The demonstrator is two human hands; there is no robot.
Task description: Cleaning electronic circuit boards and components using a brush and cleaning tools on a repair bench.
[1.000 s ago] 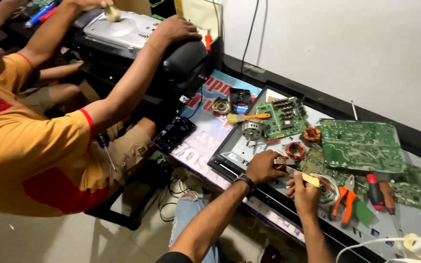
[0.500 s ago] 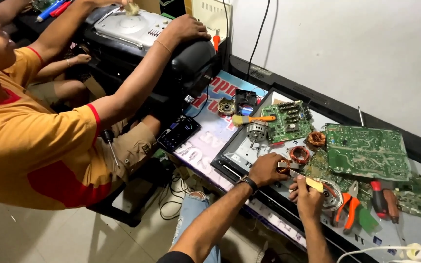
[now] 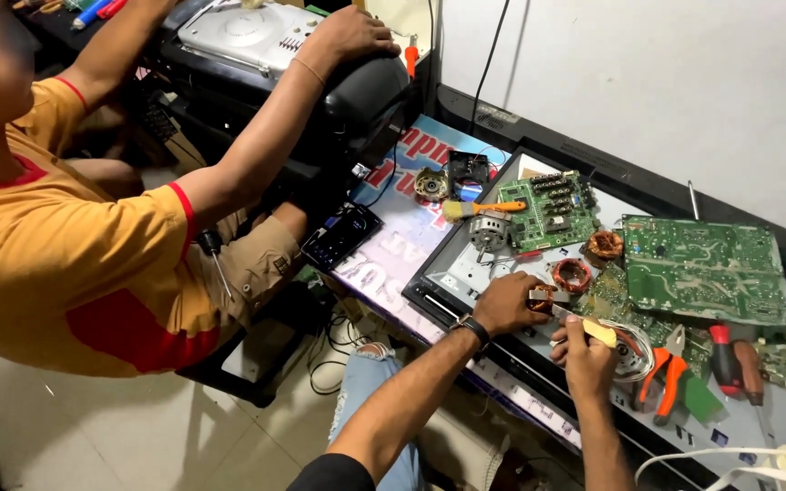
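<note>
The left hand (image 3: 505,304) rests on the panel (image 3: 466,264), fingers curled around a small copper coil (image 3: 539,296) and pinning it there; the right hand (image 3: 586,350), just beside it, is clenched on a yellow-handled tool (image 3: 599,332) whose tip touches the coil; orange pliers (image 3: 664,377) lie just right of that hand; a green board (image 3: 704,266) sits beyond the coil; a co-worker in a yellow shirt (image 3: 65,264) leans over a black machine (image 3: 311,82), well apart.
</note>
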